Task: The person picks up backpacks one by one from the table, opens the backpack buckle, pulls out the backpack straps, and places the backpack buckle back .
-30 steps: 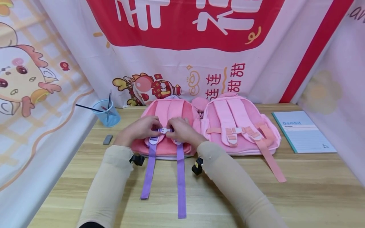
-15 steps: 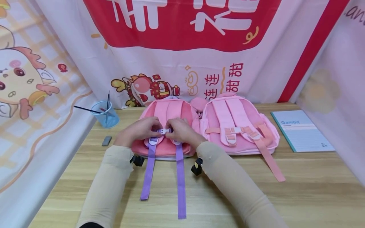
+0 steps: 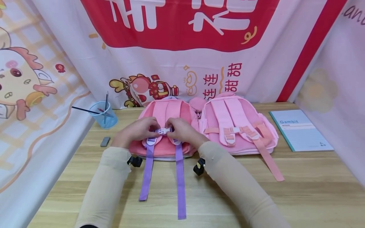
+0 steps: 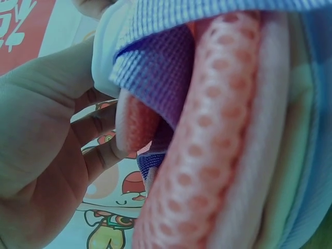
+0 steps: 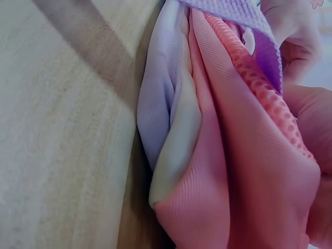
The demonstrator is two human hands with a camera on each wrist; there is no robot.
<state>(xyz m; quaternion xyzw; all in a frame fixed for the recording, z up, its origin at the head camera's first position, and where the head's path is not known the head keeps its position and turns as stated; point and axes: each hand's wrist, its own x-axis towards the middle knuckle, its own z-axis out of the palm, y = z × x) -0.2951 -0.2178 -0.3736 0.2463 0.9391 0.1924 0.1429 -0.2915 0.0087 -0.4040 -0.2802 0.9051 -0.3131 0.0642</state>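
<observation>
2 hands close together, left (image 3: 138, 129), right (image 3: 181, 130), fingers curled, forearms angled inward

Head view: looks forward and down from above the table (image 3: 299, 190), far enough to take in both arms, two backpacks and the banner behind.
Left wrist view: pressed close against the pink backpack (image 4: 218, 155), looking up past the left hand (image 4: 46, 155).
Right wrist view: low at table level, close on the same backpack's edge.
Shared: the pink backpack with purple straps (image 3: 180, 177).
</observation>
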